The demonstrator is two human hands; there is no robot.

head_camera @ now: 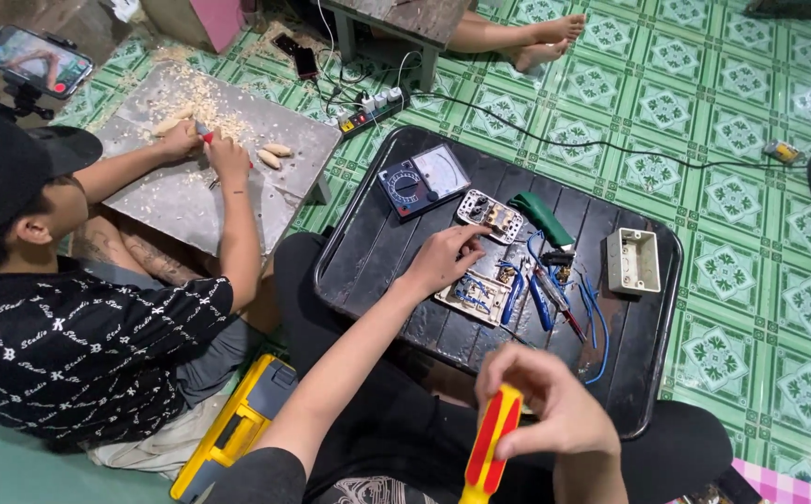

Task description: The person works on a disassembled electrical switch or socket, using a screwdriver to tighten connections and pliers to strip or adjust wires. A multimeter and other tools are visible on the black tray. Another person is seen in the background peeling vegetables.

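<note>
My left hand [445,259] reaches over a black slatted tray [377,252], fingertips touching a white switch plate [490,216]; it holds nothing that I can see. A second switch plate with blue wires [475,297] lies just below that hand. My right hand [545,401] is closed around a red and yellow screwdriver [489,448], held near my lap at the tray's front edge. Blue-handled pliers [529,297] and loose blue wires [597,322] lie in the tray's middle.
On the tray also sit an analog multimeter [421,180], a green-handled tool [542,221] and a white wall box [632,260]. A person at left [79,327] carves wood on a grey board [200,159]. A yellow toolbox [237,425], power strip [373,107] and another person's bare feet [541,42] are nearby.
</note>
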